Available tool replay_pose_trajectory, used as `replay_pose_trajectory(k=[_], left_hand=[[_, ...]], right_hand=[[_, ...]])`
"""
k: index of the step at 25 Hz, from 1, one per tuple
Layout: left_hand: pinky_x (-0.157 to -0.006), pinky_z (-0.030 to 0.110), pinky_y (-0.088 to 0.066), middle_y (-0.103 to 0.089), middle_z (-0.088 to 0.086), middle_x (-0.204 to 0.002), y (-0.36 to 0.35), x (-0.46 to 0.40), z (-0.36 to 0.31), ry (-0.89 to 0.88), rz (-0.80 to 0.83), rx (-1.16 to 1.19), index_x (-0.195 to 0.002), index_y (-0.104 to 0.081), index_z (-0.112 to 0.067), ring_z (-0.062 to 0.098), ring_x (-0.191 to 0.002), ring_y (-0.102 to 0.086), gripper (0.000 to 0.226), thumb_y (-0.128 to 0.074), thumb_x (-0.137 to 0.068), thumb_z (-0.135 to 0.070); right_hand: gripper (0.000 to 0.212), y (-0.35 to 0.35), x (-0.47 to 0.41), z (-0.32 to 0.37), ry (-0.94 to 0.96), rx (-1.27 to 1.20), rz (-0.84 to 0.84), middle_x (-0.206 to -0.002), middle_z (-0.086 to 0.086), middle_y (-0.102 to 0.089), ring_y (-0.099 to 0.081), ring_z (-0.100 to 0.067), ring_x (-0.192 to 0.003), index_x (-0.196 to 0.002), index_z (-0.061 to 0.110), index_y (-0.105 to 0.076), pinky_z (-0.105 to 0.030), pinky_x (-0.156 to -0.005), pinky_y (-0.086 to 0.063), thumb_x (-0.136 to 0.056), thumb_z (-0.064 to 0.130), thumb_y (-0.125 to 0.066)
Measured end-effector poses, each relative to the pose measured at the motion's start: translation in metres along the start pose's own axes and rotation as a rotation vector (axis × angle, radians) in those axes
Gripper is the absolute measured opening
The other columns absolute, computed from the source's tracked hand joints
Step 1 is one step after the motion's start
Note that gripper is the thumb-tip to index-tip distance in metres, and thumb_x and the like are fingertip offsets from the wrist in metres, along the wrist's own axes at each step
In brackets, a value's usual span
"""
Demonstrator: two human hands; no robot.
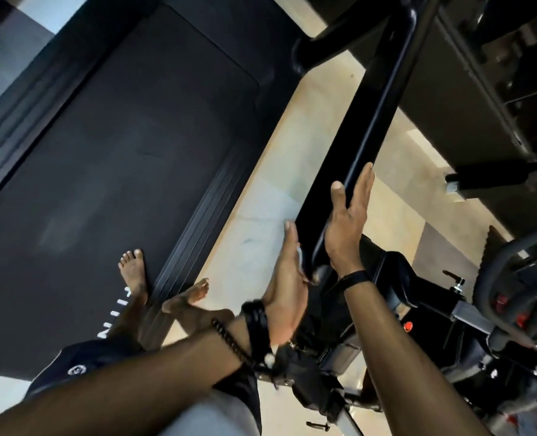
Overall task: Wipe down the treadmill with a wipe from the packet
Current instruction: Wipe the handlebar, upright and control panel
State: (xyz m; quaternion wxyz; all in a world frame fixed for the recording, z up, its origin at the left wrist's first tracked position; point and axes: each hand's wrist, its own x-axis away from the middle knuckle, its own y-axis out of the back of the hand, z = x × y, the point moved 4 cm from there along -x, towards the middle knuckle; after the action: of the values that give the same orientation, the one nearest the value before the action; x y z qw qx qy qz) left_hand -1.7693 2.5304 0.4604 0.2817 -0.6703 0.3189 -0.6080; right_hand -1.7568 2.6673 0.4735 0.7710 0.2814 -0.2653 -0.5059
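**Both hands on the treadmill's side rail, wipe under the left palm**

While the camera looks steeply down, the treadmill (116, 146) fills the left and centre of the view: a dark running belt with ribbed side strips, set on a pale tiled floor (260, 199). Two bare feet are visible, one on the belt (133, 272), the other on the ribbed strip at the belt's edge (194, 294).

The black side rail (364, 121) of the treadmill runs diagonally from upper right down to centre. Both hands meet at its lower end, one on each side.

Right hand (347, 221): fingers straight along the far side of the rail, thumb on the near face, so the rail sits clasped between thumb and fingers. A dark band is on that wrist.

Left hand (287, 278): palm flat against the near side of the rail, fingers extended. A sliver of white wipe (299, 254) shows between palm and rail, pressed against it; most of it is hidden. Dark bands and beads are on that wrist.

An exercise bike (496, 309) with red parts stands to the right, blurred.
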Motion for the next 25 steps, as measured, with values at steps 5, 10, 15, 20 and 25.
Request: replay_pose_trajectory(k=[5,10,15,20,25], left_hand=[[-0.118,0.040,-0.036,-0.031,0.014,-0.162,0.013,0.002,0.009,0.097,-0.053,0.075,-0.158,-0.029,-0.016,0.027,-0.146,-0.038,0.123,-0.060,-0.066,-0.091],[-0.096,0.032,-0.052,-0.061,0.018,-0.129,0.012,-0.001,0.008,0.150,-0.073,0.110,-0.140,-0.049,0.006,0.025,-0.114,-0.064,0.107,-0.044,-0.083,-0.085],[-0.094,0.035,-0.050,-0.068,0.017,-0.106,0.010,0.005,0.011,0.157,-0.063,0.050,-0.124,-0.060,0.003,0.025,-0.095,-0.066,0.095,-0.048,-0.080,-0.080],[-0.079,0.031,-0.057,-0.069,0.018,-0.100,0.010,-0.001,0.005,0.121,-0.028,0.027,-0.120,-0.061,0.005,0.027,-0.088,-0.068,0.099,-0.037,-0.084,-0.084],[-0.079,0.031,-0.054,-0.070,0.017,-0.098,0.010,0.004,0.011,0.144,-0.065,-0.096,-0.118,-0.062,0.003,0.024,-0.085,-0.068,0.093,-0.039,-0.084,-0.080]], right_hand=[[0.068,0.001,0.001,-0.001,0.019,-0.027,-0.013,-0.169,0.005,0.002,0.003,-0.005,-0.153,-0.161,0.028,-0.009,-0.037,-0.126,-0.002,-0.105,0.043,-0.044],[0.070,0.001,0.000,-0.004,0.003,-0.039,-0.017,-0.169,0.004,0.000,0.003,-0.006,-0.153,-0.161,0.029,-0.010,-0.034,-0.123,-0.001,-0.103,0.046,-0.045],[0.069,0.000,0.000,-0.003,0.015,-0.053,-0.024,-0.169,0.003,0.000,0.003,-0.008,-0.154,-0.161,0.029,-0.010,-0.039,-0.126,-0.001,-0.103,0.045,-0.045],[0.068,0.000,-0.001,-0.006,0.000,-0.055,-0.028,-0.169,0.003,0.000,0.003,-0.009,-0.154,-0.160,0.030,-0.011,-0.045,-0.126,-0.002,-0.104,0.043,-0.047],[0.068,0.000,0.000,0.000,0.002,-0.059,-0.034,-0.169,0.002,-0.001,0.002,-0.010,-0.154,-0.160,0.028,-0.012,-0.038,-0.125,-0.001,-0.104,0.039,-0.048]])
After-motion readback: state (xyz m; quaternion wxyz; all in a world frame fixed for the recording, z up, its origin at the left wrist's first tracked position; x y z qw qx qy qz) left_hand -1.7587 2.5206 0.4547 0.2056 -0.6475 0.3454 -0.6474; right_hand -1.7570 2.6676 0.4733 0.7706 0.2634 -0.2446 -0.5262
